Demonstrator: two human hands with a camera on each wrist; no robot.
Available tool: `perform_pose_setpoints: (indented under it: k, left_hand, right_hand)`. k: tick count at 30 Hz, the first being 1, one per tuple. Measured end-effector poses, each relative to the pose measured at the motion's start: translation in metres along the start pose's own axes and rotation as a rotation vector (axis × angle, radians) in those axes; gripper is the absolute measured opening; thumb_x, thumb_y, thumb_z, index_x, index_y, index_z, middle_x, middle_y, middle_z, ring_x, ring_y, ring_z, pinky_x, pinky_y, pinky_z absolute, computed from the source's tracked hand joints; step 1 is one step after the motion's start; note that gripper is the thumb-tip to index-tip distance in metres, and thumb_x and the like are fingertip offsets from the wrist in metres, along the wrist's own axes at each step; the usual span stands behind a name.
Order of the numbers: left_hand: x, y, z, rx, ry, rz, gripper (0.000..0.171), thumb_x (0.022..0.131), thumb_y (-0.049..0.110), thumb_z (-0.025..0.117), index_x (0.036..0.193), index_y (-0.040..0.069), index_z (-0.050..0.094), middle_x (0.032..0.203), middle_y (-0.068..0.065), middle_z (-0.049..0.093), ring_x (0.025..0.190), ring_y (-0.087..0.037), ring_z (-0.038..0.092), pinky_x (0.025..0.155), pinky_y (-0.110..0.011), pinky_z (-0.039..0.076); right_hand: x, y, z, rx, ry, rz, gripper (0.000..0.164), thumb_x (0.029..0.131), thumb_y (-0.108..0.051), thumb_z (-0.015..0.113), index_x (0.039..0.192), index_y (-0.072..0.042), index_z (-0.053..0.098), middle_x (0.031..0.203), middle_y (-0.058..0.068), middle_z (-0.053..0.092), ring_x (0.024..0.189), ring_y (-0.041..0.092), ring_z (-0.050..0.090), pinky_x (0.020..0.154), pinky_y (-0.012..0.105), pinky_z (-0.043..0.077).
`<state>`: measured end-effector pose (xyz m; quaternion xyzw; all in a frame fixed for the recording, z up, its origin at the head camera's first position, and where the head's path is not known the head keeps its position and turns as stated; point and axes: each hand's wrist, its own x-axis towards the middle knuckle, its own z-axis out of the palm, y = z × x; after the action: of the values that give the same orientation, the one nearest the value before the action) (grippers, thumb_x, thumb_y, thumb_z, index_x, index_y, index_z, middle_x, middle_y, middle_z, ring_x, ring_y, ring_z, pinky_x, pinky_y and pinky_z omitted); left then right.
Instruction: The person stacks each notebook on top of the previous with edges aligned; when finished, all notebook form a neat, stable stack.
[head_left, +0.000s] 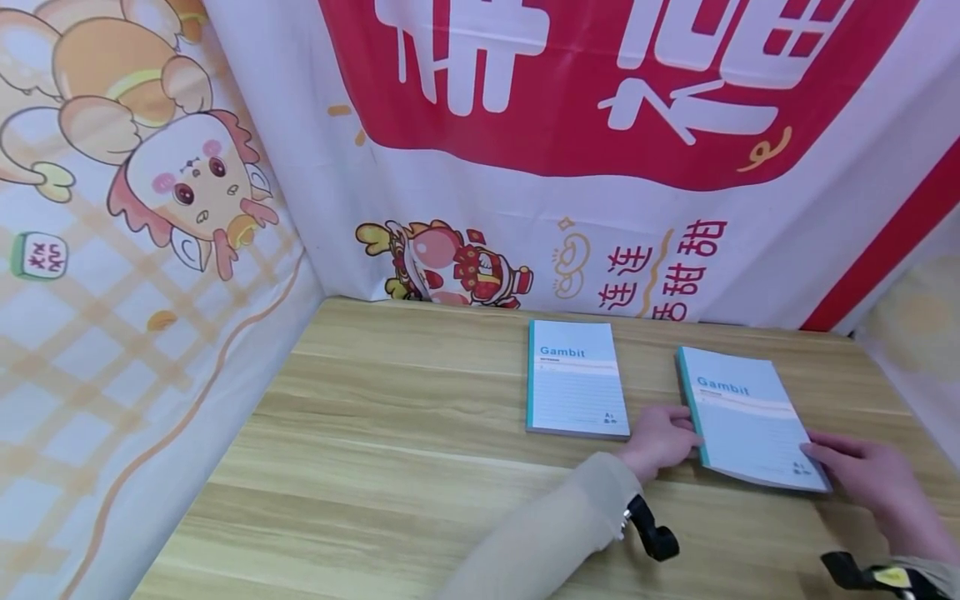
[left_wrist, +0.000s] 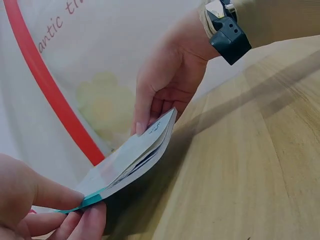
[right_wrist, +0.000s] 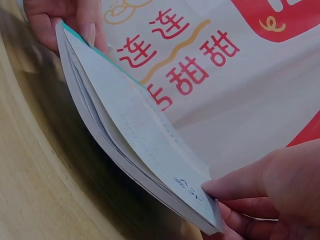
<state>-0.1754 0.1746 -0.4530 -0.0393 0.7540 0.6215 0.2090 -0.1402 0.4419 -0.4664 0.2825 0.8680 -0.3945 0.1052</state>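
Observation:
A light blue notebook [head_left: 750, 425] marked "Gambit", with a teal spine, is held between both hands over the right part of the wooden table. My left hand [head_left: 662, 440] pinches its spine edge, thumb on top and fingers beneath, as the left wrist view shows. On the opposite edge, my right hand [head_left: 873, 479] grips the lower right corner, its thumb [right_wrist: 235, 182] on the cover. The notebook is raised off the table and bends slightly, its pages [right_wrist: 107, 132] a little parted. A second matching notebook [head_left: 576, 379] lies flat to the left of my left hand.
The wooden table [head_left: 360, 467] runs up to a white and red printed cloth [head_left: 465, 158] hanging behind it. Another printed cloth [head_left: 150, 333] with a cartoon figure borders the left side. Black camera straps [head_left: 651, 527] sit on both wrists.

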Motion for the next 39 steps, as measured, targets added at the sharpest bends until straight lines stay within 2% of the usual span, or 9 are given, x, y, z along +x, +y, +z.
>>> perform_pose_setpoints:
  k: [3,8,11,20,23,29,34,39]
  left_hand:
    - [-0.002,0.003,-0.004,-0.052,-0.030,0.011,0.040,0.085,-0.007,0.075,0.121,0.009,0.072,0.085,0.003,0.063,0.072,-0.013,0.066,0.068,-0.026,0.058]
    - [-0.002,0.006,-0.017,-0.054,-0.081,0.068,0.040,0.087,-0.006,0.072,0.125,0.007,0.070,0.088,0.003,0.063,0.074,-0.011,0.064,0.070,-0.026,0.059]
    - [-0.003,0.008,-0.025,-0.060,-0.100,0.080,0.042,0.088,-0.005,0.072,0.129,0.008,0.069,0.089,0.004,0.064,0.076,-0.010,0.064,0.071,-0.025,0.059]
    - [-0.006,0.012,-0.042,-0.075,-0.097,0.114,0.043,0.090,-0.006,0.071,0.131,0.007,0.067,0.090,0.002,0.064,0.079,-0.010,0.065,0.075,-0.028,0.060]
    - [-0.005,0.013,-0.047,-0.075,-0.103,0.127,0.044,0.090,-0.006,0.071,0.132,0.008,0.067,0.092,0.003,0.064,0.080,-0.010,0.065,0.077,-0.029,0.060]
    - [-0.004,0.015,-0.062,-0.082,-0.117,0.155,0.045,0.091,-0.005,0.070,0.134,0.007,0.065,0.094,0.004,0.064,0.083,-0.009,0.064,0.079,-0.030,0.060]
    - [-0.001,0.014,-0.075,-0.089,-0.109,0.181,0.045,0.092,-0.006,0.070,0.135,0.005,0.064,0.094,0.003,0.063,0.082,-0.011,0.065,0.078,-0.030,0.060]
    - [0.000,0.014,-0.092,-0.097,-0.118,0.178,0.045,0.094,-0.002,0.070,0.137,0.007,0.063,0.095,0.003,0.064,0.085,-0.011,0.065,0.079,-0.028,0.060]
  right_hand:
    - [-0.004,-0.005,-0.001,0.005,0.011,-0.009,0.079,0.101,-0.051,0.059,0.149,0.009,0.040,0.149,0.039,0.034,0.122,0.048,0.042,0.083,0.050,0.046]
    - [-0.016,-0.016,-0.001,0.012,0.012,-0.069,0.080,0.101,-0.052,0.059,0.149,0.009,0.040,0.148,0.038,0.036,0.116,0.044,0.048,0.073,0.038,0.051]
    - [-0.023,-0.023,-0.001,0.003,0.002,-0.111,0.083,0.100,-0.053,0.060,0.149,0.011,0.039,0.147,0.039,0.037,0.114,0.043,0.051,0.071,0.034,0.054]
    - [-0.029,-0.034,0.003,-0.039,-0.002,-0.198,0.089,0.095,-0.060,0.062,0.144,0.013,0.045,0.140,0.038,0.048,0.105,0.034,0.059,0.063,0.024,0.054]
    - [-0.032,-0.038,0.005,-0.042,-0.018,-0.213,0.088,0.096,-0.059,0.062,0.144,0.013,0.045,0.140,0.037,0.048,0.106,0.034,0.057,0.065,0.024,0.053]
    - [-0.032,-0.050,0.009,-0.049,-0.104,-0.226,0.090,0.096,-0.062,0.060,0.148,0.009,0.042,0.143,0.036,0.045,0.114,0.039,0.053,0.075,0.033,0.053]
    - [-0.030,-0.058,0.016,-0.012,-0.136,-0.214,0.092,0.094,-0.064,0.062,0.149,0.007,0.042,0.144,0.033,0.047,0.115,0.035,0.057,0.078,0.035,0.055]
    - [-0.032,-0.067,0.026,0.037,-0.121,-0.259,0.087,0.094,-0.060,0.063,0.149,0.005,0.044,0.144,0.031,0.049,0.110,0.026,0.061,0.078,0.033,0.056]
